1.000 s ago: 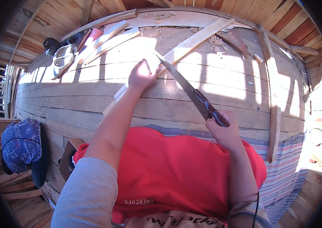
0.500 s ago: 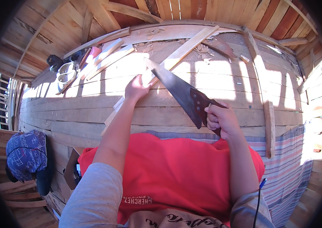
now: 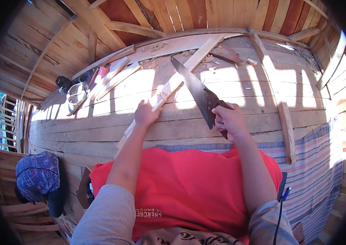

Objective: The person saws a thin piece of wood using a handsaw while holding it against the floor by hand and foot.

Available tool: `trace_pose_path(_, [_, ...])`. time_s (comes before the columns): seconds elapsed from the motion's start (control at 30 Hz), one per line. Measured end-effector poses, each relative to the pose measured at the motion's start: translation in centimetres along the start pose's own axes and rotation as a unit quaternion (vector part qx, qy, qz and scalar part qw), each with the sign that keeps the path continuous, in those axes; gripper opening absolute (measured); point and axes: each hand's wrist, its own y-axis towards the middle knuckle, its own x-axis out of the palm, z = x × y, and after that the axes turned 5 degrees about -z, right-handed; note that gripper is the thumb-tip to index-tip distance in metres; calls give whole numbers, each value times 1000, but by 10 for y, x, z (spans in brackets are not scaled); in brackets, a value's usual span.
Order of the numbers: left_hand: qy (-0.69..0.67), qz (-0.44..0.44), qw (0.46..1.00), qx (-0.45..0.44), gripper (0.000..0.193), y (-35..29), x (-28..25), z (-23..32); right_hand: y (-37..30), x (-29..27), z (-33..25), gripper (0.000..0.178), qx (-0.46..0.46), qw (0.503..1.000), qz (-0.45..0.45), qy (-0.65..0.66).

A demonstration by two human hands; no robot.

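Note:
My left hand (image 3: 147, 113) is closed around the lower part of a long pale wooden plank (image 3: 197, 57), which slants from lower left to upper right. My right hand (image 3: 229, 119) grips the dark brown handle of a handsaw (image 3: 195, 87). The saw's grey blade points up and to the left. Its tip overlaps the plank's right edge in view; whether the two touch I cannot tell. Small light pieces (image 3: 163, 94) are on the plank just beyond my left hand. A red cloth (image 3: 189, 179) covers my lap.
Wooden strips (image 3: 118, 79), a pink object (image 3: 102, 73) and a pale divided container (image 3: 76, 97) sit at far left. Wood chips and a brown offcut (image 3: 226, 53) lie beyond. A long batten (image 3: 286, 130) and a striped cloth (image 3: 315, 175) are at right, a patterned cap (image 3: 38, 175) at left.
The saw has moved away from my left hand, its tip now farther up the plank. My left hand sits lower in the picture, still on the plank. The whole view has shifted slightly.

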Motion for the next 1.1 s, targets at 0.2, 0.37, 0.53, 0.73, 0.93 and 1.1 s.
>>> trace_pose_path(0.2, [-38,4,998,44,62,-23,16,-22,-1,5,5,25,-4,998,9,-69])
trace_pose_path(0.37, [-192,58,980,-3,51,-12,25,-48,6,22,36,24,-9,989,-35,-141])
trace_pose_path(0.53, [-111,9,988,-109,57,-18,10,-10,28,37,67,21,-11,974,-46,-221])
trace_pose_path(0.73, [-119,-25,980,-159,62,-13,2,-11,56,51,91,25,9,957,-45,-288])
trace_pose_path(0.93, [-114,-40,972,-204,62,-6,7,-10,57,54,95,25,0,954,-33,-297])
trace_pose_path(1.1, [-111,-23,969,-219,57,-3,11,-14,57,54,91,26,24,963,-38,-264])
